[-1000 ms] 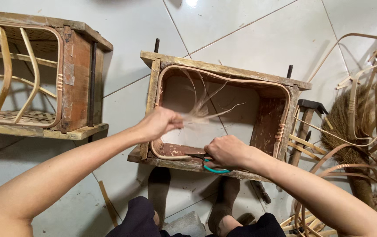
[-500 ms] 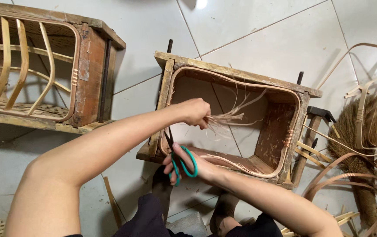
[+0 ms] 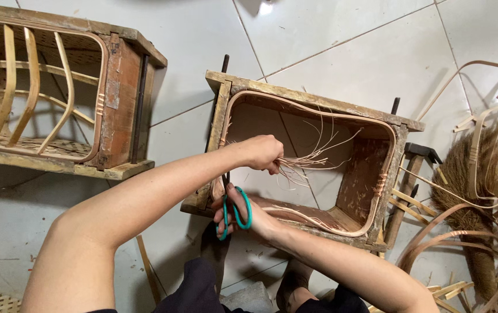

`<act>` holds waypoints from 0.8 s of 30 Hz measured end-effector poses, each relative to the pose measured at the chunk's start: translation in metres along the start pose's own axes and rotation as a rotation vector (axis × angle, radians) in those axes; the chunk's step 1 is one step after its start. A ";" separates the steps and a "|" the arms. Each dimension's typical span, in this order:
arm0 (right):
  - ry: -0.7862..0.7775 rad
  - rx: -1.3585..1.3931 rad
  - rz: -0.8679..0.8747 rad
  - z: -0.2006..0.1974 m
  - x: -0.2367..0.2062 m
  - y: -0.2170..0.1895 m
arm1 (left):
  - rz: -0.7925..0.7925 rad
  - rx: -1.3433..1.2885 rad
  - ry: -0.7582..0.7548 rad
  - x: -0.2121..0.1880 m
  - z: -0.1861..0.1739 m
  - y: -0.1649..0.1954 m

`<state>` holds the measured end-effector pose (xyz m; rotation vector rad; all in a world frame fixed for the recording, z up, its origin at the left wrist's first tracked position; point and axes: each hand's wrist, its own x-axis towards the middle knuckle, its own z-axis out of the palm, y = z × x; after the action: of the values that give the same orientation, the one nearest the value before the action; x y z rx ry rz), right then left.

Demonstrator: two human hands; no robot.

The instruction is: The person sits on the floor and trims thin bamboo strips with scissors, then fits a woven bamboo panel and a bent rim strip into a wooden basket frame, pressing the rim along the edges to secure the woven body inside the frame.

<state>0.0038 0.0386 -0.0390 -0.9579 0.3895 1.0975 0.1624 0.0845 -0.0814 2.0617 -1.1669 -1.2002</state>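
Head view: I see the left hand [image 3: 262, 152], forearm stretched across the wooden frame [image 3: 312, 104] on the tiled floor, fist closed around a bundle of thin cane strands [image 3: 309, 162]. The right hand [image 3: 243, 217], just below, grips teal-handled scissors [image 3: 234, 211], blades raised beside the frame's near-left corner.

Workshop surroundings on a pale tiled floor [image 3: 330, 29]

A second weathered wooden frame box with curved bamboo ribs [image 3: 57, 98] sits left; loose bent cane strips [image 3: 492, 191] and a brown bristle broom [image 3: 463, 179] lie right.
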 end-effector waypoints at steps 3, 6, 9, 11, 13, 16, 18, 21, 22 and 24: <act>0.023 -0.023 -0.031 -0.002 0.007 -0.006 | 0.028 0.030 0.029 0.001 0.005 -0.002; 0.050 -0.001 -0.094 -0.002 0.015 -0.008 | 0.018 0.051 0.030 -0.001 0.006 -0.005; 0.116 -0.005 -0.132 0.003 0.018 -0.005 | -0.043 0.025 0.037 -0.005 0.003 -0.005; 0.148 0.013 -0.158 0.005 0.013 -0.005 | -0.009 -0.004 0.155 -0.008 -0.004 0.002; 0.156 0.070 -0.195 0.006 0.001 -0.006 | 0.105 -0.045 0.370 -0.012 -0.016 0.014; 0.077 -0.055 -0.200 0.003 -0.040 -0.003 | 0.112 -0.153 0.846 -0.024 -0.043 0.034; -0.063 -0.316 -0.126 -0.004 -0.079 0.004 | -0.258 -0.417 0.870 -0.037 -0.060 0.042; -0.247 -0.391 -0.031 -0.001 -0.115 0.025 | -0.030 -0.378 0.888 -0.046 -0.065 0.050; -0.287 -0.400 -0.058 0.002 -0.121 0.032 | 0.051 -0.430 0.801 -0.041 -0.057 0.055; -0.361 -0.358 -0.055 0.001 -0.126 0.044 | -0.016 -0.463 0.528 -0.030 -0.027 0.067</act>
<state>-0.0908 -0.0271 0.0285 -1.0480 -0.1337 1.2853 0.1496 0.0750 -0.0050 1.8588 -0.5623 -0.7616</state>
